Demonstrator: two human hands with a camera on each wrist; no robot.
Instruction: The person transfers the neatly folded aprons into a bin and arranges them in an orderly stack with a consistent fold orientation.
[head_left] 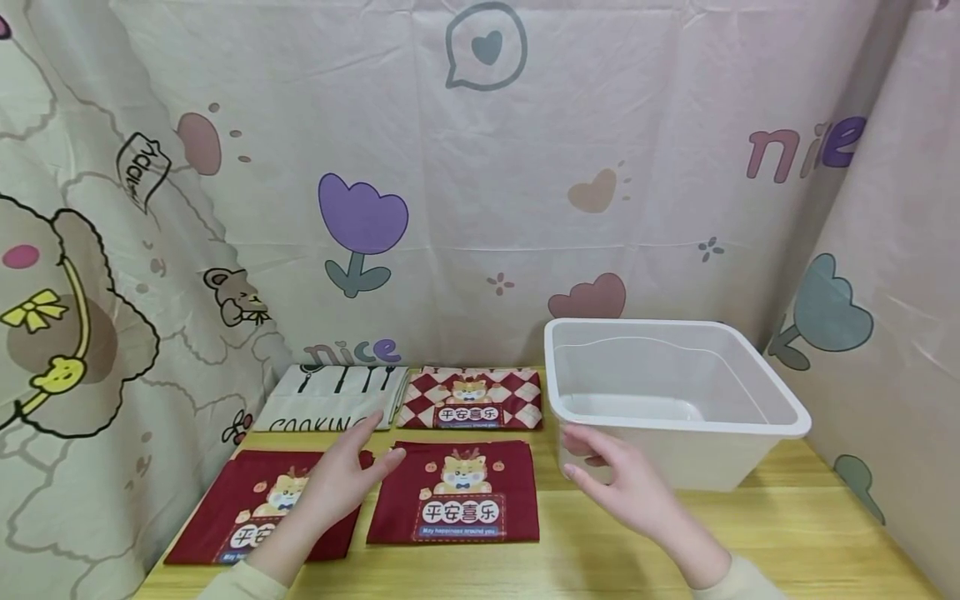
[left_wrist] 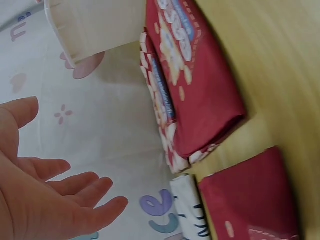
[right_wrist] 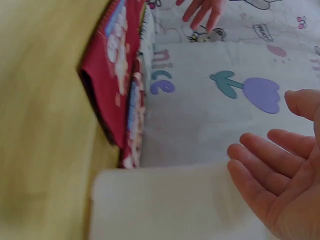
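Observation:
My left hand [head_left: 347, 482] hovers over the gap between two dark red folded cloths, fingers extended and nothing held. One red cloth [head_left: 315, 537] lies at the left, partly hidden by that hand and forearm. The other red cloth [head_left: 412, 492], printed with a cartoon animal and lettering, lies flat in the middle. Behind them are a white folded cloth [head_left: 300, 404] marked COOKING and a red-and-cream checked one [head_left: 528, 404]. My right hand [head_left: 630, 483] is held in front of the white plastic bin [head_left: 720, 458], with its fingers loosely extended and the palm bare in the right wrist view.
The bin's open top faces up, its inside pale and bare. A wooden table [head_left: 600, 558] carries everything. Printed fabric curtains [head_left: 480, 167] hang close behind the table and along both sides.

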